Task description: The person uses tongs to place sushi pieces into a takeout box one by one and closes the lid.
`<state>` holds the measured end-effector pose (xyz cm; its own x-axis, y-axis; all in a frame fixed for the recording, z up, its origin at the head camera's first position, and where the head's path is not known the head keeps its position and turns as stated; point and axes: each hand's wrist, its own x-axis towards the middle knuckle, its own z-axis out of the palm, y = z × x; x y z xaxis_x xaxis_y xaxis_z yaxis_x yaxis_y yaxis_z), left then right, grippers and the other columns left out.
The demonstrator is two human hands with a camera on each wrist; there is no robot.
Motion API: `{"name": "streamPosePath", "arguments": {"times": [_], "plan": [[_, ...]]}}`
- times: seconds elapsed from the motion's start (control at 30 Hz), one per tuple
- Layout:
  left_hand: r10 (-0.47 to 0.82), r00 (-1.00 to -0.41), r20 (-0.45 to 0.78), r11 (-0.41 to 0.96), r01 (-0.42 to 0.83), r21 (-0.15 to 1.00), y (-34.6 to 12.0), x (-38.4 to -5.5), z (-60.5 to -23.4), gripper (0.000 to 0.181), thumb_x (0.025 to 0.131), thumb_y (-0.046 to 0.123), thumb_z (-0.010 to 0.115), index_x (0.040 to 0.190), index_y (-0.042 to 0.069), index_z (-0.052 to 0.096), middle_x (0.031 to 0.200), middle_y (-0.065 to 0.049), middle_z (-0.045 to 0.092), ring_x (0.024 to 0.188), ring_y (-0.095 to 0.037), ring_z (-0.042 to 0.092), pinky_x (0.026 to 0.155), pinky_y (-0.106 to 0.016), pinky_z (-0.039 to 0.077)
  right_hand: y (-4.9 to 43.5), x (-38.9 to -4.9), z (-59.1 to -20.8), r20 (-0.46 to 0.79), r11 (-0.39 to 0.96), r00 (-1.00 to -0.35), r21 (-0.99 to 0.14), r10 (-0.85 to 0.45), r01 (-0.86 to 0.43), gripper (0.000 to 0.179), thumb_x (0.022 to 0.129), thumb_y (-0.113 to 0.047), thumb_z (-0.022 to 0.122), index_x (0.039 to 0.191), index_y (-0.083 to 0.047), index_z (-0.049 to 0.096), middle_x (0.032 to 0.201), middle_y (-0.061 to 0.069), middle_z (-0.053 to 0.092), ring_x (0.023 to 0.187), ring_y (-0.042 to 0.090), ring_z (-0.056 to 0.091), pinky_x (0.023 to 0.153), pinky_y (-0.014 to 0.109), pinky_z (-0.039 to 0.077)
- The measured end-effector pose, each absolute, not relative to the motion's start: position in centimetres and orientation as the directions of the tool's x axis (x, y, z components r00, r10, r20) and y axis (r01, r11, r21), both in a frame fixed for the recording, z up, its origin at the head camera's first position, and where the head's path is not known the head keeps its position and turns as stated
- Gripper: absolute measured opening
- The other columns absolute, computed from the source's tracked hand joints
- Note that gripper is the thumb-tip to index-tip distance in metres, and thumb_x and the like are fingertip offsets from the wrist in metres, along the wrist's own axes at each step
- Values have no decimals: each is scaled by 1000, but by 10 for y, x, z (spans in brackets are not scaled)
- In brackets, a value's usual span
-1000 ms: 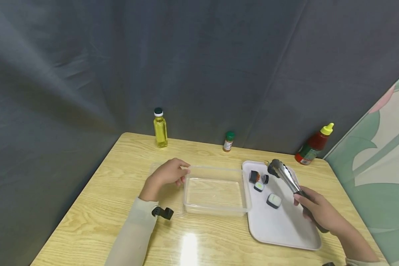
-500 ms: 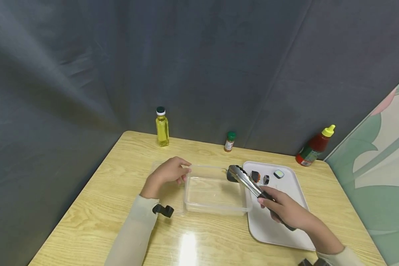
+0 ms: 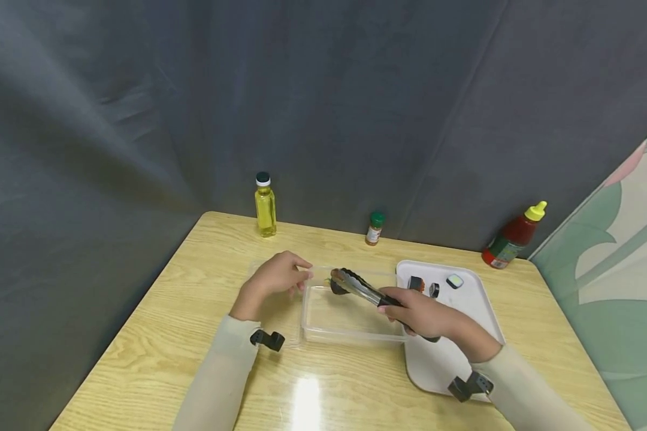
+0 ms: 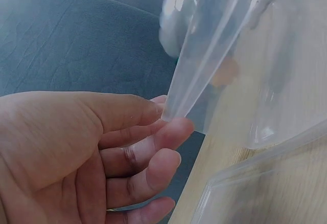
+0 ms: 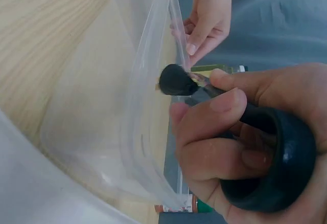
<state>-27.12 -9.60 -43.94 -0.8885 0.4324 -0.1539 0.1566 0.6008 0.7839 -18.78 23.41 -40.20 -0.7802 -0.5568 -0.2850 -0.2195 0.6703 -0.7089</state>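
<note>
My left hand (image 3: 277, 277) pinches the rim of a clear plastic container (image 3: 356, 335) at its far left corner. In the left wrist view the thumb and fingertips meet at that rim (image 4: 196, 65). My right hand (image 3: 417, 311) grips metal tongs (image 3: 362, 288) with dark handles. Between the tongs' tips is a dark-wrapped sushi roll (image 3: 338, 288), over the container's left half. The right wrist view shows the roll (image 5: 176, 81) near the container's rim. On the white tray (image 3: 437, 374) sit several sushi pieces, among them a dark roll with orange filling (image 3: 416, 283) and a pale-topped one (image 3: 454, 281).
A clear lid (image 3: 293, 338) lies left of the container, partly under my left arm. Along the table's back edge stand an oil bottle (image 3: 266, 209), a small green-capped spice jar (image 3: 374, 228) and a red sauce bottle (image 3: 514, 236). A dark curtain (image 3: 323, 120) hangs behind.
My right hand has carried the tongs and sushi roll leftward from above the tray to over the container. The left hand has stayed at the container's corner.
</note>
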Motion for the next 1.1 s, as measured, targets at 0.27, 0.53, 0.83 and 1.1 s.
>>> {"name": "streamPosePath", "arguments": {"times": [0.27,0.53,0.83,1.1], "plan": [[434,-889,-146,603,166,780,-91,-270,-439,37,107,25,64,140,7,69,85,-15,79,74,-44,72,51,-24,38,220,-203,-407,-359,694,-737,-691,-573,-202,35,114,-29,48,133,0,56,89,16,59,50,12,43,51,29,44],[419,-898,-130,616,176,768,-89,-270,-437,37,108,22,63,140,6,69,86,-15,79,73,-44,72,55,-26,44,210,-211,-407,-394,708,-724,-682,-565,-181,41,114,-31,48,140,0,54,97,19,62,51,13,43,57,31,45],[404,-904,-138,626,163,762,-92,-269,-440,37,108,22,62,140,6,69,86,-17,79,57,-31,64,54,-27,42,212,-206,-401,-463,821,-750,-540,-472,-184,70,111,-39,53,165,-1,31,151,24,57,64,21,66,98,49,53],[410,-902,-134,628,173,759,-92,-269,-440,37,108,23,62,141,5,68,85,-16,79,58,-30,66,54,-25,43,212,-195,-391,-462,873,-768,-416,-444,-254,69,107,-42,61,160,-1,43,162,21,49,144,40,54,117,59,44]]}}
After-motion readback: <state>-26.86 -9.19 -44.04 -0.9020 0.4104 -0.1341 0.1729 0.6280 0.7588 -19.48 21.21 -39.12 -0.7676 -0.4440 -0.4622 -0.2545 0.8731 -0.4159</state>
